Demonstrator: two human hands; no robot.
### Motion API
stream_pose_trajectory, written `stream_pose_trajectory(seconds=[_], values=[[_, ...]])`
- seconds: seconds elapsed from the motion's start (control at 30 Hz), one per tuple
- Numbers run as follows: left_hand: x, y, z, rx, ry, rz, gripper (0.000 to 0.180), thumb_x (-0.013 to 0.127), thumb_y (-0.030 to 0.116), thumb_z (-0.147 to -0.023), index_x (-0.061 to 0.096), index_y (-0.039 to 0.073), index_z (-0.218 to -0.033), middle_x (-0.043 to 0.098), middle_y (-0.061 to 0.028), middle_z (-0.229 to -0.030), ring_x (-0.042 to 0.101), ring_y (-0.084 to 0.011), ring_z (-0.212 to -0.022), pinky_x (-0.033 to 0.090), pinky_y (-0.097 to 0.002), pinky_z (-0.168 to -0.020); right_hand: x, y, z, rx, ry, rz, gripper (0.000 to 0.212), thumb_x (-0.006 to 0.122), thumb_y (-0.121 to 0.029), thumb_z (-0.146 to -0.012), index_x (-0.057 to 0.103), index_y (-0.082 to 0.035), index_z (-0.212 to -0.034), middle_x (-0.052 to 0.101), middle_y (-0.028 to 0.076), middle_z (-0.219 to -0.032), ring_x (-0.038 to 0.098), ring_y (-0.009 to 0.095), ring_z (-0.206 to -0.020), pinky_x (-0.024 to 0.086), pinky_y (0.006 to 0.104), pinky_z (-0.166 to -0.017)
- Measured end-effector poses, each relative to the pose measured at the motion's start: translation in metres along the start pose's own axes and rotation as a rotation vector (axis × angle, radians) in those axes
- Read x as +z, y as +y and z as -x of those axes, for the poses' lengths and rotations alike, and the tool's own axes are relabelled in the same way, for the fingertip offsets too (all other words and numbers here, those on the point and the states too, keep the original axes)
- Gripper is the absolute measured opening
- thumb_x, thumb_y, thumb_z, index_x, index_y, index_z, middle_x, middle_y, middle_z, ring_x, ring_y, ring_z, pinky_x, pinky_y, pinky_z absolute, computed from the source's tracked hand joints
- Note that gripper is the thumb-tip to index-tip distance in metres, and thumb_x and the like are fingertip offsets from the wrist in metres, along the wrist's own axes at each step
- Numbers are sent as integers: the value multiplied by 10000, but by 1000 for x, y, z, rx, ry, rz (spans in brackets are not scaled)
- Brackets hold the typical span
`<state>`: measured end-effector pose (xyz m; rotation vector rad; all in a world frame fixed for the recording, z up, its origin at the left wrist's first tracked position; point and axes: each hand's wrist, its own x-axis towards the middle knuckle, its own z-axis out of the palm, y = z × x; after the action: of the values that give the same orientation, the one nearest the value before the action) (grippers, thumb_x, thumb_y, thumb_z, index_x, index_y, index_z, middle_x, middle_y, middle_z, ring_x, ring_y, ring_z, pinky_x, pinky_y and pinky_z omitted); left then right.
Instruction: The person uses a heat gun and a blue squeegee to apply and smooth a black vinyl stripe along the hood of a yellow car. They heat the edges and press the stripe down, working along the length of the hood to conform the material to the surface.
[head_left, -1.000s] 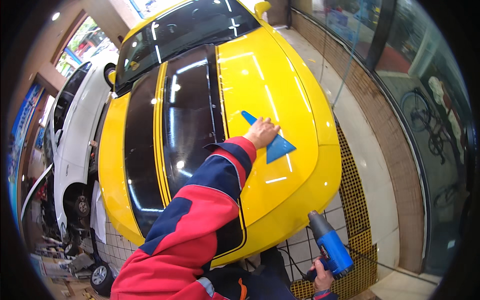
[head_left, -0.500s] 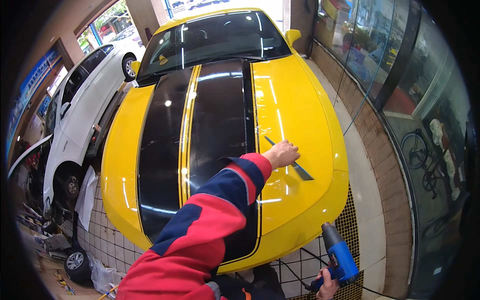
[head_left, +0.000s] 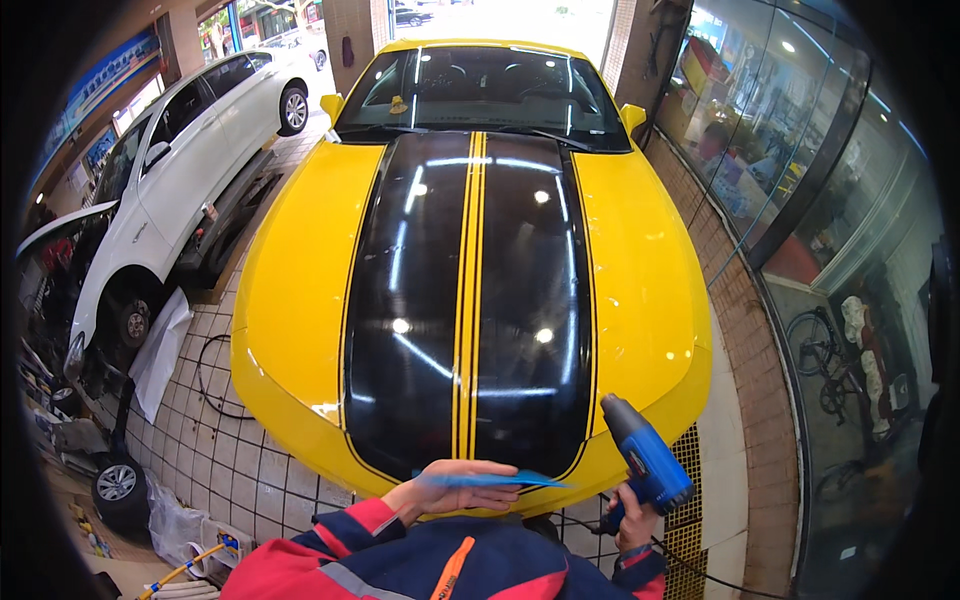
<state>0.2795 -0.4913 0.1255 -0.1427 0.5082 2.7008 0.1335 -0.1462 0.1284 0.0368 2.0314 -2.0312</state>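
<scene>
My left hand [head_left: 455, 487] is drawn in close to my chest, above the front edge of a yellow car's hood. Held flat in its fingers is a thin blue squeegee [head_left: 535, 479], its tip pointing right and slightly blurred. My right hand [head_left: 632, 517] grips a blue heat gun [head_left: 650, 470] by the handle, the dark nozzle tilted up and left over the hood's front right corner. Two wide black stripes [head_left: 530, 370] with narrow yellow lines between them run along the yellow hood [head_left: 645, 260]. Reflections of lamps show on the glossy surface.
A white car [head_left: 195, 145] stands at the left beside a dark lift ramp [head_left: 225, 220]. A loose wheel [head_left: 118, 482] and plastic wrapping [head_left: 170, 520] lie at lower left. A black cable [head_left: 715, 578] trails by the floor grate [head_left: 685, 555]. Glass panels [head_left: 750, 120] line the right.
My left hand has come back from the hood's right yellow side to near my chest, still holding the squeegee. The heat gun sits slightly higher and further left in view. The view has shifted.
</scene>
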Motion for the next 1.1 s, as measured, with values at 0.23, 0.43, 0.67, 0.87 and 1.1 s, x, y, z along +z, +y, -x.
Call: stream_pose_trajectory(seconds=[0.23, 0.43, 0.67, 0.87, 1.1], values=[[-50, -44, 93, 114, 208, -725, 389, 844, 180, -949, 702, 49, -1287, 718, -76, -1220, 679, -178, -1152, 542, -327, -1059, 86, -4, 41, -34, -113, -181, 415, 754, -121, -969, 599, 5, -1332, 689, 80, -927, 650, 176, -687, 550, 324, -644], [-53, -33, 109, 458, 436, -668, 135, 731, 141, -982, 636, 86, -1062, 602, 19, -955, 577, -78, -912, 485, -284, -782, 111, -4, 78, 40, -154, -113, 325, 765, -134, -971, 651, 10, -1239, 690, 61, -848, 659, 170, -718, 542, 319, -686], [-33, 15, 144, 300, 226, -406, 482, 718, 193, -939, 611, 88, -1397, 634, -145, -1269, 686, -307, -1214, 603, -464, -1051, 110, 16, 103, 70, -110, -163, 200, 793, -114, -943, 677, -13, -1070, 694, 67, -818, 672, 183, -682, 552, 328, -662], [-23, -26, 116, 141, 365, -337, 521, 803, 231, -958, 577, 133, -1417, 605, -133, -1318, 658, -320, -1221, 597, -503, -1035, 107, 34, 109, 121, -85, -75, 191, 808, -126, -940, 692, -15, -1045, 694, 48, -770, 681, 166, -674, 549, 314, -654], [-35, -14, 98, 183, 501, -360, 442, 784, 324, -972, 660, 111, -1338, 633, -197, -1279, 646, -361, -1236, 586, -518, -1052, 103, 43, 111, 127, -134, 55, 208, 785, -159, -966, 696, -12, -1084, 710, 56, -828, 684, 160, -724, 551, 310, -678]])
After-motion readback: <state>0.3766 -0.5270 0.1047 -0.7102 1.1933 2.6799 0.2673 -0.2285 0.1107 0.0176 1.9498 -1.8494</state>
